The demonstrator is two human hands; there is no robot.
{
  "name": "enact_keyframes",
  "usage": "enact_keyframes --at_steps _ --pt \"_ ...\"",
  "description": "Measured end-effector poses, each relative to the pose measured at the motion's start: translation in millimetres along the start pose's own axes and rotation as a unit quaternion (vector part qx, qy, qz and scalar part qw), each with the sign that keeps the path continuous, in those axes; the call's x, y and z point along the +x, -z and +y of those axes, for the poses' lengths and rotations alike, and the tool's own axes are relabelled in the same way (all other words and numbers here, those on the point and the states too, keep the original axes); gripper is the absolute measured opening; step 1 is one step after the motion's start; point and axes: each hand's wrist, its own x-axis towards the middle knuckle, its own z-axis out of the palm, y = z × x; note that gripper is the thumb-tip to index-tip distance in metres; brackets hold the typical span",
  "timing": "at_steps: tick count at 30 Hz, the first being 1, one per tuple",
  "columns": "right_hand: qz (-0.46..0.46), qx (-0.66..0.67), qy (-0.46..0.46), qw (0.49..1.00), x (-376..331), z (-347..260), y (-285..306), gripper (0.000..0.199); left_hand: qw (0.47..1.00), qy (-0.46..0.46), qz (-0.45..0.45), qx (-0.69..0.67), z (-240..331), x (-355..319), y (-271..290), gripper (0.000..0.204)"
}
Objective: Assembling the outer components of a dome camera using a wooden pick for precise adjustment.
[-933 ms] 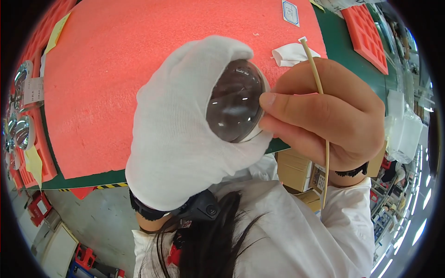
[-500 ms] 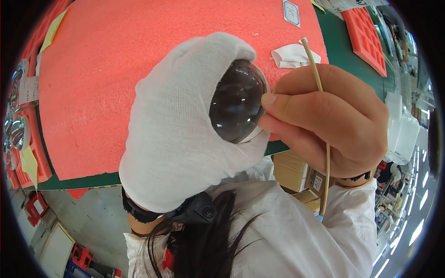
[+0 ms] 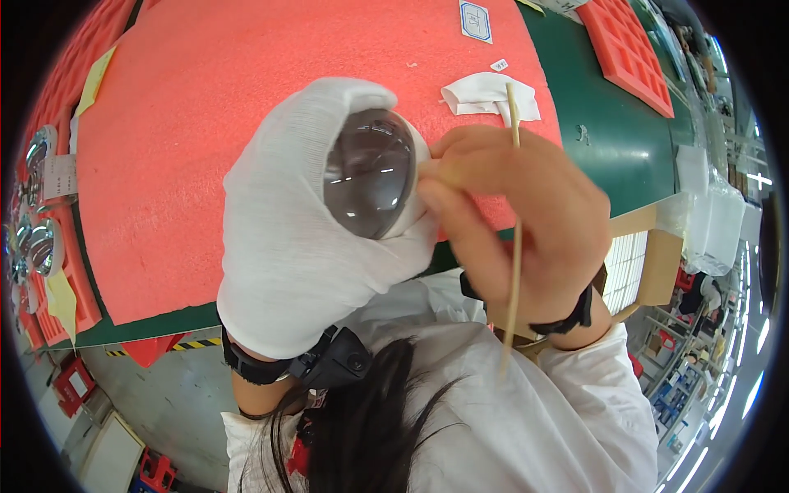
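Observation:
A white knitted glove covers my left hand (image 3: 283,222), which is closed around a round, domed dark glass lens (image 3: 370,181) with shiny reflections. Pale material borders the lens along its right side. My bare right hand (image 3: 542,214) is closed, thumb and index fingertip pressed together at that right border. Whether something tiny sits in the pinch is too blurred to tell. A thin wooden stick (image 3: 515,271) is held in the right hand, roughly upright, its top end showing above the knuckles. Both hands are over the near part of a red foam mat (image 3: 164,148).
Behind my right hand lie a crumpled white cloth (image 3: 481,94) and a small label card (image 3: 476,22). A red compartment tray (image 3: 629,57) rests on the green table (image 3: 608,156) at the right. Several shiny lenses (image 3: 43,246) stand at the left edge. An open carton (image 3: 657,263) sits lower right.
The whole view has shifted, so mat, cloth and card appear further left. The lens has tilted, and the right fingertips have moved from the glass edge onto the pale border.

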Motion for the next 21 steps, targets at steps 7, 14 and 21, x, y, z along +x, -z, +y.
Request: enact_keyframes --at_steps 7,14,21 --pt "-0.014 -0.001 0.082 0.997 6 0 8 0.023 0.999 -0.025 -0.018 -0.022 -2 1 3 0.052" --pt "-0.099 -0.141 0.253 0.952 23 -1 13 0.03 0.999 -0.018 -0.021 0.021 0 3 6 0.049" --pt "-0.136 -0.104 0.264 0.949 37 8 10 0.026 0.999 -0.029 -0.011 0.014 2 3 4 0.05"
